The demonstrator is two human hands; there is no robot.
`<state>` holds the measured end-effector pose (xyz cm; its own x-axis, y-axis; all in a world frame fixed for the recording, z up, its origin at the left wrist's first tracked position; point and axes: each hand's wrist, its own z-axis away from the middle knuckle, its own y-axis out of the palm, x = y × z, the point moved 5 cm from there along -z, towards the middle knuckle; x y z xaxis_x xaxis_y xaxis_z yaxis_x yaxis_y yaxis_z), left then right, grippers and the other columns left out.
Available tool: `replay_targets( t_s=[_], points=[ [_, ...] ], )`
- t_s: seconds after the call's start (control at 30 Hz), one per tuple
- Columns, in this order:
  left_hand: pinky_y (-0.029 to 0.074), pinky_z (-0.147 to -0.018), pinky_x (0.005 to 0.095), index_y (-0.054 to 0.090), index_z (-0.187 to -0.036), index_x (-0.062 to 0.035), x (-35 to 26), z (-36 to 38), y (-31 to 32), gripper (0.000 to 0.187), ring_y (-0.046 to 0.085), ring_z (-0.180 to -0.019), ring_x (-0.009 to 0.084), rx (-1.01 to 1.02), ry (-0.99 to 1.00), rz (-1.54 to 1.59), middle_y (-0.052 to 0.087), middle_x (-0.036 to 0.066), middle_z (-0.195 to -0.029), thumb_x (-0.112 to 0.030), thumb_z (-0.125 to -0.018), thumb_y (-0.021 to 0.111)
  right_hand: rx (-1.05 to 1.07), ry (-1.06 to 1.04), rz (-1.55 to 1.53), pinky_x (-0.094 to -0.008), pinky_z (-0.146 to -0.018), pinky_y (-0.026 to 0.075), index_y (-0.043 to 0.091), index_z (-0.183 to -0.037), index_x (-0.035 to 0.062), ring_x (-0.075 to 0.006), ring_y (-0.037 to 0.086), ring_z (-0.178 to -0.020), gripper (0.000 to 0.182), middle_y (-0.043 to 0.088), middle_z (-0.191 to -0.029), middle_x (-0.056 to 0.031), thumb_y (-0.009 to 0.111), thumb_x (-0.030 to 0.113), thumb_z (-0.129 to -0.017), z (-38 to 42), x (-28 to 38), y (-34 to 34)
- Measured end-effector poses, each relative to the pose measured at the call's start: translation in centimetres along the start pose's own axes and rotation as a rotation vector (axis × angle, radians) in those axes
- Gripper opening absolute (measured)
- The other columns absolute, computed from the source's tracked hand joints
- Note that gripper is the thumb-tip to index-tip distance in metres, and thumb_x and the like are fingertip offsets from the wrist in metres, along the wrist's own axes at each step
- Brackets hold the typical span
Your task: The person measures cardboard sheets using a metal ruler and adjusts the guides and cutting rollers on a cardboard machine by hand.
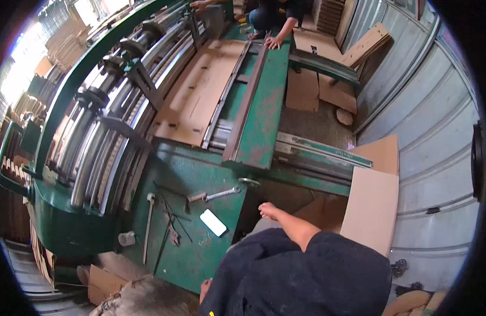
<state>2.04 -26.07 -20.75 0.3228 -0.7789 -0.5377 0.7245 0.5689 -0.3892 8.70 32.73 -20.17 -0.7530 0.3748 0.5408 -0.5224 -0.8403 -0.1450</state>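
My right hand (268, 211) hangs in front of my lap, just off the near right corner of the green machine bed (201, 179). Its fingers are curled in, and nothing shows in them. Only a small part of my left hand (205, 287) is visible, by the bed's near edge; my dark shirt hides the rest. On the bed, closest to my hands, lies a white, phone-like rectangle (213, 223). Around it are a wrench (223, 194), pliers (173, 235), thin dark rods and a long metal bar (148, 229). A small pale cup (126, 238) is at the left edge.
A cardboard sheet (201, 92) lies on the machine beside the rollers (114, 126). Across from me, a co-worker's hand (273, 42) rests on the green beam (264, 116). Cardboard (370, 205) leans at right, near the corrugated metal wall (427, 142).
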Motion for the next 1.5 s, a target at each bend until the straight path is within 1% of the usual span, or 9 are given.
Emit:
replay_targets(
  t_s=[0.1,0.23,0.53,0.9,1.17,1.23,1.3,1.37,1.5],
  points=[
    [0.047,-0.065,0.0335,0.066,-0.086,-0.0021,0.6,-2.9,0.2,0.037,0.057,-0.068,0.0151,0.014,0.032,-0.043,0.063,0.009,-0.072,-0.038,-0.090,0.060,0.005,-0.166,0.386,-0.0358,-0.051,0.045,0.059,-0.065,0.0097,-0.0196,0.058,-0.053,0.019,0.060,-0.063,-0.0070,0.055,0.023,-0.078,2.6,1.3,-0.4],
    [0.046,-0.057,0.0314,0.066,-0.089,-0.0059,-4.0,-1.4,0.1,0.027,0.056,-0.063,0.0141,0.023,0.056,0.112,0.057,0.005,-0.065,-0.033,-0.090,0.062,-0.011,-0.190,0.358,-0.0361,-0.054,0.046,0.056,-0.056,0.0090,-0.0204,0.058,-0.053,0.023,0.059,-0.058,-0.0077,0.056,0.022,-0.075,3.1,0.1,-0.3],
    [0.055,-0.053,0.0347,0.058,-0.101,-0.0064,-16.4,-0.9,0.0,0.023,0.060,-0.060,0.0173,0.057,-0.007,0.367,0.059,0.005,-0.074,-0.023,-0.087,0.066,-0.066,-0.251,0.411,-0.0374,-0.058,0.047,0.057,-0.058,0.0091,-0.0204,0.058,-0.055,0.021,0.059,-0.057,-0.0063,0.056,0.022,-0.075,4.5,0.9,-0.7],
    [0.057,-0.054,0.0353,0.055,-0.101,-0.0059,-13.9,-2.7,1.2,0.026,0.060,-0.063,0.0182,0.145,-0.150,0.170,0.059,0.007,-0.076,-0.014,-0.083,0.071,0.176,-0.431,0.697,-0.0374,-0.092,0.047,0.062,-0.120,0.0115,-0.0259,0.062,-0.107,0.042,0.066,-0.114,-0.0118,0.060,0.035,-0.086,7.7,7.7,2.8],
    [0.058,-0.055,0.0372,0.055,-0.098,-0.0046,-13.0,-5.4,1.5,0.023,0.059,-0.062,0.0177,0.037,-0.276,0.457,0.059,0.008,-0.077,-0.012,-0.083,0.071,0.416,-0.586,0.610,-0.0365,-0.097,0.044,0.053,-0.130,0.0091,-0.0264,0.058,-0.113,0.048,0.061,-0.122,-0.0155,0.059,0.032,-0.089,6.4,20.2,9.9],
    [0.050,-0.054,0.0292,0.058,-0.098,-0.0068,-14.1,-4.7,1.4,0.022,0.058,-0.061,0.0146,-0.003,-0.288,0.591,0.060,0.004,-0.074,-0.015,-0.082,0.071,0.478,-0.613,0.522,-0.0366,-0.098,0.043,0.051,-0.132,0.0075,-0.0272,0.057,-0.115,0.049,0.059,-0.124,-0.0170,0.060,0.031,-0.089,4.2,24.0,11.2],
    [0.046,-0.054,0.0253,0.059,-0.097,-0.0079,-15.0,-4.8,1.1,0.021,0.057,-0.060,0.0130,-0.052,-0.295,0.679,0.061,0.003,-0.073,-0.016,-0.082,0.071,0.390,-0.708,0.500,-0.0383,-0.101,0.041,0.049,-0.133,0.0060,-0.0297,0.053,-0.119,0.053,0.056,-0.127,-0.0196,0.061,0.030,-0.088,2.3,29.2,12.4],
    [0.059,-0.057,0.0369,0.055,-0.098,-0.0038,-15.1,-4.4,1.5,0.021,0.058,-0.060,0.0176,-0.057,-0.289,0.634,0.058,0.009,-0.079,-0.010,-0.084,0.069,0.370,-0.749,0.492,-0.0392,-0.103,0.040,0.048,-0.134,0.0052,-0.0310,0.052,-0.121,0.055,0.054,-0.129,-0.0209,0.062,0.030,-0.087,-1.5,33.1,13.5],
    [0.059,-0.057,0.0359,0.055,-0.097,-0.0031,-16.7,-3.0,1.0,0.019,0.057,-0.058,0.0177,-0.120,-0.366,0.652,0.057,0.009,-0.076,-0.009,-0.084,0.069,-0.026,-0.913,0.802,-0.0443,-0.109,0.032,0.037,-0.141,0.0065,-0.0379,0.037,-0.131,0.075,0.036,-0.143,-0.0238,0.068,0.034,-0.079,-11.0,41.0,13.7]
  ],
)
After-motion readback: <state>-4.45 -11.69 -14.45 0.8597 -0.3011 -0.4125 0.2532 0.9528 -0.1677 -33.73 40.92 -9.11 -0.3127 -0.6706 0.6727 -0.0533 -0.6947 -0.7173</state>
